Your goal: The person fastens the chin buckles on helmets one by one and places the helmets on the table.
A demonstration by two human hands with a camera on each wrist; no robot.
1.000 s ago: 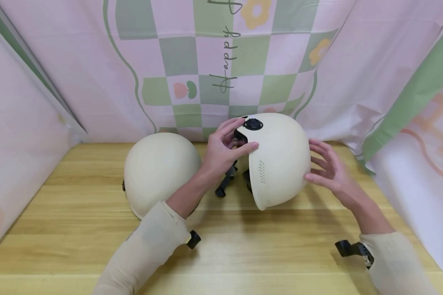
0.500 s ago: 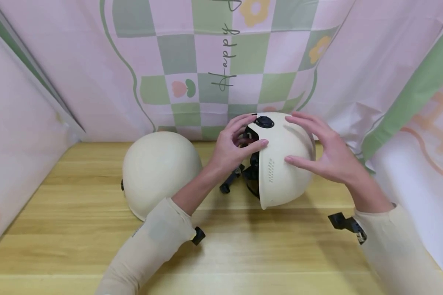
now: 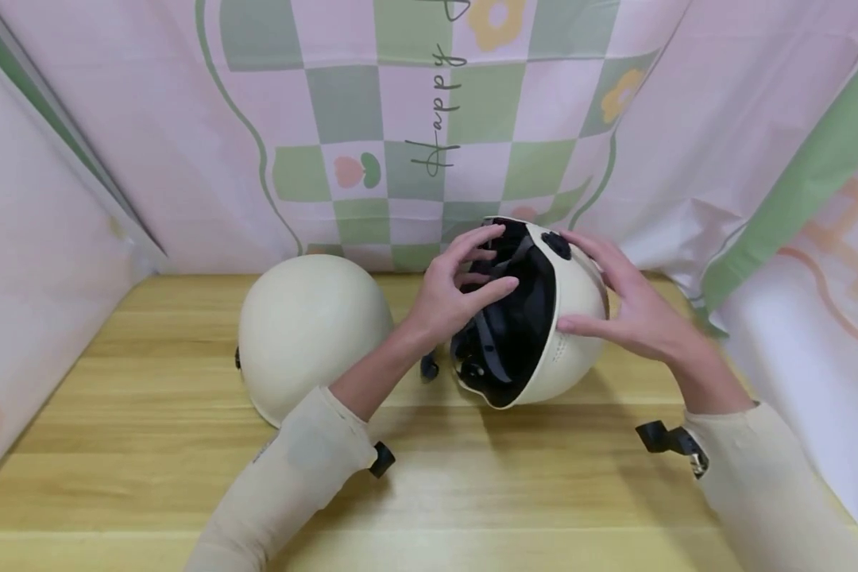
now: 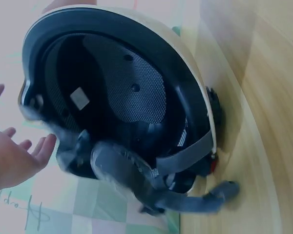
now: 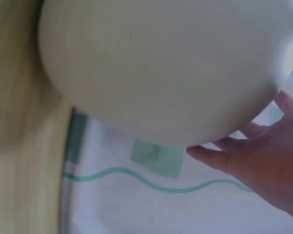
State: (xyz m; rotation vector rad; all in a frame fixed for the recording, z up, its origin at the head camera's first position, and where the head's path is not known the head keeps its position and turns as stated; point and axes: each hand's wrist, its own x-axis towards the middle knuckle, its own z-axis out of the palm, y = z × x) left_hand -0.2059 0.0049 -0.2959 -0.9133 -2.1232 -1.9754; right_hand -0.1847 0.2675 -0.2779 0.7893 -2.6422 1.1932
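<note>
A cream helmet [image 3: 577, 359] lies tipped on the wooden table, its opening facing left and partly toward me. My right hand [image 3: 632, 310] holds its shell from the right, thumb on the near side and fingers over the far side by the round black vent. In the right wrist view, fingertips touch the smooth shell [image 5: 161, 63]. My left hand [image 3: 452, 290] is spread loosely in front of the opening, and the left wrist view shows it apart from the rim. That view also shows the black padded lining [image 4: 134, 87] and a dangling black chin strap [image 4: 195, 202].
To the left, a second cream helmet [image 3: 311, 334] sits dome up on the table [image 3: 457, 485], beside my left forearm. A printed curtain [image 3: 415, 103] hangs behind the table, with white and green cloth at both sides.
The helmet has turned so its dark inside faces me more. My right hand moved in from the right and took hold of the shell; my left hand came off the rim.
</note>
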